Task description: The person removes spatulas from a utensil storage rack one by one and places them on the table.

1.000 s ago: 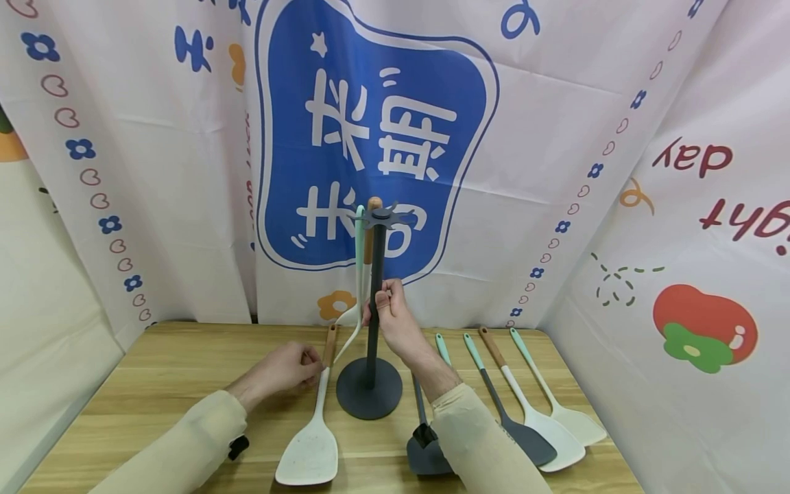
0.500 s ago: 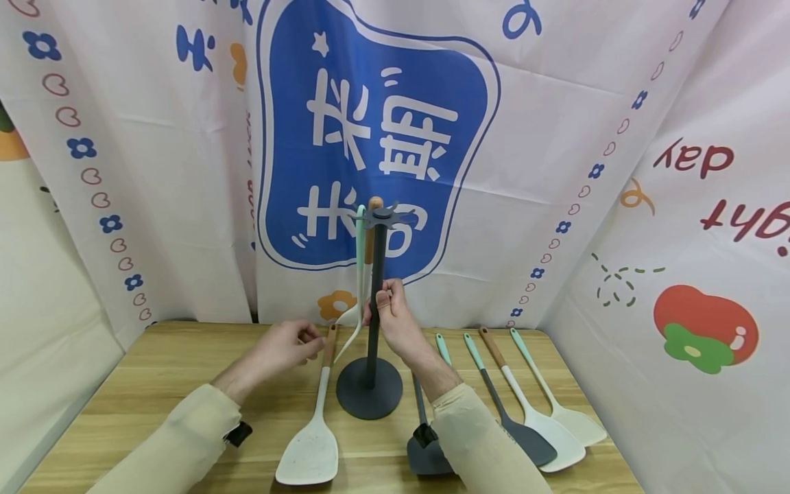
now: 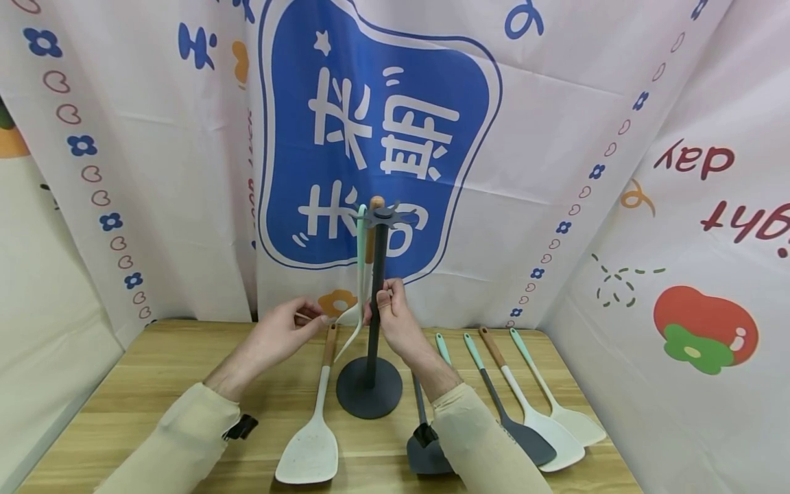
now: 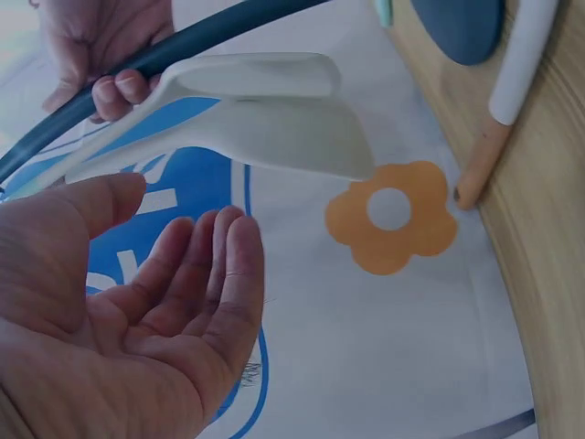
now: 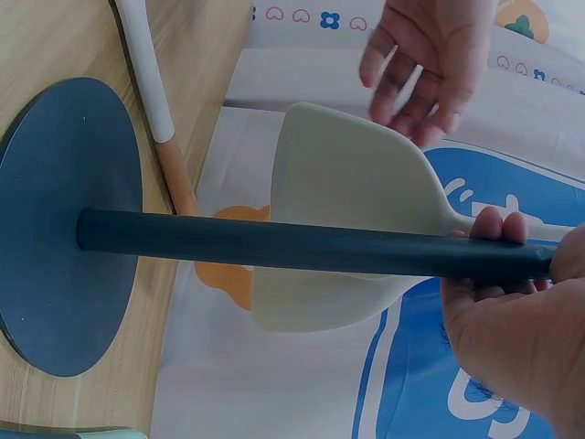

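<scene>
A dark utensil stand (image 3: 369,398) with a round base and a hooked top stands on the wooden table. My right hand (image 3: 398,319) grips its post (image 5: 320,249), fingers curled round it. From the hooks hang two pale spatulas, one with a mint handle (image 3: 361,254), one with a wooden handle (image 3: 370,247). Their pale blades (image 4: 283,137) point down. My left hand (image 3: 280,336) is just left of these blades, fingers loosely bent, holding nothing. Beneath it, a white spatula (image 3: 311,446) with a wooden handle lies on the table, left of the base.
On the table to the right lie a dark spatula (image 3: 426,456), partly hidden by my right forearm, another dark spatula (image 3: 529,440), a white spatula (image 3: 561,442) with a wooden handle and a cream spatula (image 3: 577,425). A printed cloth (image 3: 555,137) hangs behind the table.
My left hand has moved up and away from the handle of the white spatula on the table, towards the hanging blades. My right hand stays on the post.
</scene>
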A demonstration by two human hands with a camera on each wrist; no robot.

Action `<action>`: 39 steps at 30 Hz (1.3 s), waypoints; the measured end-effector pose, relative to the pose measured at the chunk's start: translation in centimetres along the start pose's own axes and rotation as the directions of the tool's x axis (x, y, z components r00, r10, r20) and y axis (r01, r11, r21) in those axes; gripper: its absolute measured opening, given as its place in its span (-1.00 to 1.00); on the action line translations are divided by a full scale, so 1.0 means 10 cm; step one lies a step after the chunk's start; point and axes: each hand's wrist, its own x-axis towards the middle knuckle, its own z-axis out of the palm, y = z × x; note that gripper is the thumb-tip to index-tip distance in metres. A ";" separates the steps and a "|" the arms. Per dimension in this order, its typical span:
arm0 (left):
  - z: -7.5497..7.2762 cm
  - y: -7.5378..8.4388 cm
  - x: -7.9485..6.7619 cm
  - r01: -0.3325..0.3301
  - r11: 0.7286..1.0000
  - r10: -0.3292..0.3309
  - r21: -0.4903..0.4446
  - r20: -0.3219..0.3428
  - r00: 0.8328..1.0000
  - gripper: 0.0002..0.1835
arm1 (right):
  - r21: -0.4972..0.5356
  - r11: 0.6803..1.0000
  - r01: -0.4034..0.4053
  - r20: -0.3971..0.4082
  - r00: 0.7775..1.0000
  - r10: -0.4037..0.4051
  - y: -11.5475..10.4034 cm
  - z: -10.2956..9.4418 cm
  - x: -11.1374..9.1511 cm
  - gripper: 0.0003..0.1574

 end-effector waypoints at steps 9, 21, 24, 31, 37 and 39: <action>-0.03 0.12 0.03 -0.073 0.995 0.064 -0.071 -0.130 0.989 -0.54 | -0.001 1.000 0.007 -0.006 1.000 -0.007 0.01 0.00 0.01 -0.66; -0.02 0.30 0.09 -0.153 0.931 0.085 -0.331 -0.210 0.974 -0.50 | -0.009 1.000 -0.005 -0.008 1.000 0.005 -0.01 0.00 -0.01 -0.63; -0.02 0.36 0.10 -0.167 0.896 0.087 -0.411 -0.206 0.975 -0.49 | -0.011 1.000 -0.006 -0.008 1.000 0.006 0.00 0.00 0.00 -0.62; 0.01 0.45 0.17 -0.201 0.862 0.117 -0.465 -0.203 0.972 -0.52 | -0.012 1.000 -0.012 -0.006 1.000 0.012 -0.01 -0.01 -0.01 -0.60; 0.05 0.51 0.24 -0.225 0.841 0.147 -0.492 -0.193 0.970 -0.52 | -0.006 1.000 0.009 -0.009 1.000 -0.009 0.01 -0.01 0.00 -0.60; 0.07 0.53 0.28 -0.224 0.837 0.147 -0.500 -0.188 0.971 -0.52 | -0.003 1.000 0.013 -0.007 1.000 -0.013 0.02 -0.01 0.01 -0.59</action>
